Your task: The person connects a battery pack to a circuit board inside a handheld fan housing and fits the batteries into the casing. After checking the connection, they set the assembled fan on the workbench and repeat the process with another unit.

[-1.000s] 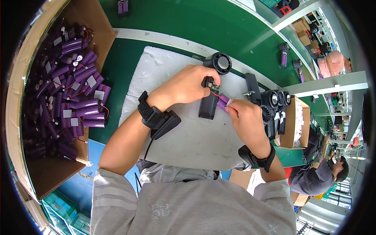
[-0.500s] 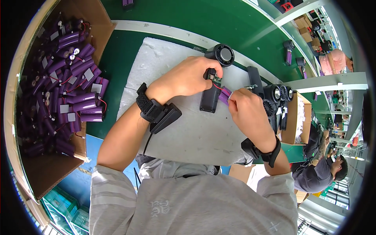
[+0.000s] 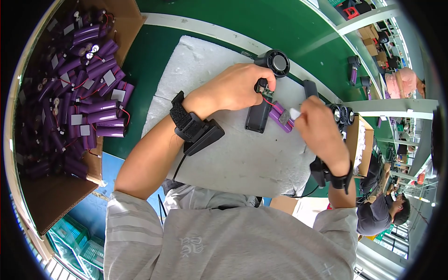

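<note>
Head view, only one here. Purple battery pack (image 3: 278,119) lies on the white foam pad (image 3: 224,161), on the right side of the open black handle (image 3: 256,117), just beside its edge; can't tell if the two touch. Pad sits on the green bench (image 3: 212,11).

Axes are the key bit. Handle runs from the round fan head (image 3: 278,63) at upper right down toward the wearer, leaning left. Pack's long axis slants the other way, upper left to lower right, so the two make a V that opens toward the wearer. Red wire (image 3: 268,101) bridges from the small green circuit board (image 3: 266,91) in the handle's upper part to the pack's upper end. Pack has a grey patch on top.

Left hand (image 3: 231,88): gripping the handle's upper part below the fan head, fingers bent over beside the board; pack is to its lower right.

Right hand (image 3: 321,128): fingertips closed, looks like a pinch on a small white slip (image 3: 294,113). It's the nearer hand; pack is just left of it. Can't tell whether the slip touches the pack.

Off left: carton (image 3: 60,207) with loose purple packs (image 3: 100,106). Off right, past the right hand: more black fans (image 3: 344,115).
</note>
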The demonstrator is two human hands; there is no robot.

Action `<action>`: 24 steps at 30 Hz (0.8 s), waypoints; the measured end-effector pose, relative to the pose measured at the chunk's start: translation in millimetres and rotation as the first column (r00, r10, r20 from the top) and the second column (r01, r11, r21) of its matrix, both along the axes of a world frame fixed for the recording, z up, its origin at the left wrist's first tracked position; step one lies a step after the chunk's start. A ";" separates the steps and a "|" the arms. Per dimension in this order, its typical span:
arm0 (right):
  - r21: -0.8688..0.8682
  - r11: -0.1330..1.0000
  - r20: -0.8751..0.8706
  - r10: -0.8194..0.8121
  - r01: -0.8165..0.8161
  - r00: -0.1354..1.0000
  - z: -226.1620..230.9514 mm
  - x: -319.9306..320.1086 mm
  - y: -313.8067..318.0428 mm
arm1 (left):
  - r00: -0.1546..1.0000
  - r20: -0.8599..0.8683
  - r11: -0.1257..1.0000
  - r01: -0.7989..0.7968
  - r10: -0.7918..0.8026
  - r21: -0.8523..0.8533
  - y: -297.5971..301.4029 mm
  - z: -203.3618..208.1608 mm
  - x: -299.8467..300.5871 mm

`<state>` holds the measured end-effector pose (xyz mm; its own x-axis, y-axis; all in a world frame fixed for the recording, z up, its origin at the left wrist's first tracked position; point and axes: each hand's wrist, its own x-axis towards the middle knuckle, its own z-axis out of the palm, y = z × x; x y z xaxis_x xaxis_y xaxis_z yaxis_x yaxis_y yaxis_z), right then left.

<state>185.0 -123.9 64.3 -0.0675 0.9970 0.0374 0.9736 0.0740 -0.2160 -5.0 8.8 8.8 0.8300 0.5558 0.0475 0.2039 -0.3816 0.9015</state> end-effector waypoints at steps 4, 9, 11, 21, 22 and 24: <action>-0.020 0.870 0.027 -0.492 0.493 0.870 52.3 36.7 25.4 | 1.000 0.025 1.000 -0.013 0.014 -0.029 1.6 -5.0 -5.0; -0.059 0.915 -0.352 -0.392 0.398 0.850 58.7 15.3 -1.1 | 1.000 0.014 0.996 0.004 -0.002 -0.086 1.9 -1.6 -0.7; -0.083 0.985 -0.171 -0.163 0.150 0.972 31.4 -21.7 -13.9 | 1.000 -0.012 0.995 -0.019 0.018 -0.099 1.7 1.0 -2.1; -0.049 0.994 -0.210 -0.106 0.097 0.972 -23.4 -30.1 -6.4 | 0.997 -0.059 0.992 -0.057 0.050 -0.113 -0.8 6.0 -0.4; -0.050 0.995 -0.213 -0.100 0.091 0.972 -17.2 -30.8 -6.6 | 0.998 -0.036 0.992 -0.051 0.047 -0.112 -0.8 3.5 0.0; -0.299 0.952 -0.503 -0.221 0.072 0.835 -1.4 -32.0 -12.7 | 0.999 0.007 0.992 -0.047 0.048 -0.114 -2.7 -1.5 -1.7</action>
